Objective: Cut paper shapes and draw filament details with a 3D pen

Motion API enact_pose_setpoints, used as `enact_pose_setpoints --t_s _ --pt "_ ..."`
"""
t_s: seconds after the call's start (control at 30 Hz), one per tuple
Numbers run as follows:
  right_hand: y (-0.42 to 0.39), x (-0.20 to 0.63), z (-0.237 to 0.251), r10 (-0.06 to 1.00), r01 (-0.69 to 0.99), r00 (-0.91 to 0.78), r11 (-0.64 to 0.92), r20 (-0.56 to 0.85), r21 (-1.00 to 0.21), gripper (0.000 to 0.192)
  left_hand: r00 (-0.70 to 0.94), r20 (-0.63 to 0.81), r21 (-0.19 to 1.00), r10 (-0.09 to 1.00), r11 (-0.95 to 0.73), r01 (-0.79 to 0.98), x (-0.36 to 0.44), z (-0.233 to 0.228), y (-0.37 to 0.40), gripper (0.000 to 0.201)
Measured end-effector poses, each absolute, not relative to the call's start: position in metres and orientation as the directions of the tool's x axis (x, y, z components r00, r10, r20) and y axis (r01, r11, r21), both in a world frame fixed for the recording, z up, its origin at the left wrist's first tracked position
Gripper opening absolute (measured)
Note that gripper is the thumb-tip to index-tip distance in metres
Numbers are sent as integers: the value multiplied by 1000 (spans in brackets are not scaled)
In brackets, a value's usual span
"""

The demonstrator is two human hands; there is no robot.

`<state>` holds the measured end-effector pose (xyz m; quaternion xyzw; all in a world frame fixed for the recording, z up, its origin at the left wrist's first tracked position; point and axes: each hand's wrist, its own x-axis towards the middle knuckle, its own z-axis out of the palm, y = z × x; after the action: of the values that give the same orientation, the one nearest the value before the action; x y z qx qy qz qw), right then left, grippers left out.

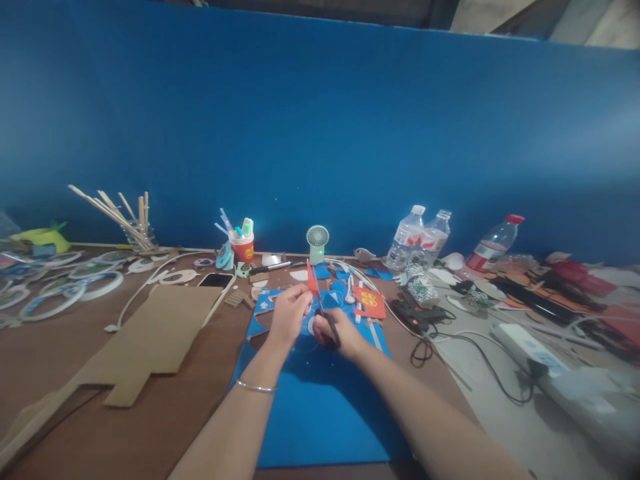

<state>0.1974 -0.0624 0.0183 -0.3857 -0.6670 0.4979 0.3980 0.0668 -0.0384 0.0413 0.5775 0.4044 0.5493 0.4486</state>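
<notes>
My right hand [333, 330] is closed round the dark handles of a pair of scissors [320, 297], whose blades point away from me. Just left of the blades, my left hand [291, 310] pinches a small piece of orange-red paper [311, 277]. The blades lie against or right beside this paper; I cannot tell whether they cut into it. Both hands are above a blue sheet [320, 427] on the table. Around them lie a red piece with yellow lettering [371, 303], blue scraps [379, 274] and a small white stick-like thing [359, 310].
A cut cardboard piece [165, 327] lies left, near tape rolls [103, 285] and a phone [217, 280]. Behind stand a red paper cup [243, 248] with pens and a small fan [317, 241]. Bottles [404, 240], a glue gun [417, 315] and a power strip [533, 350] with cables are right.
</notes>
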Motion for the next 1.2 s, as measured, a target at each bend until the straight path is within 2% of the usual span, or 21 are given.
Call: enact_pose_setpoints --t_s 1.2 --pt "-65 202 26 917 195 -386 185 98 -963 59 129 266 964 955 -264 -29 55 48 -35 21"
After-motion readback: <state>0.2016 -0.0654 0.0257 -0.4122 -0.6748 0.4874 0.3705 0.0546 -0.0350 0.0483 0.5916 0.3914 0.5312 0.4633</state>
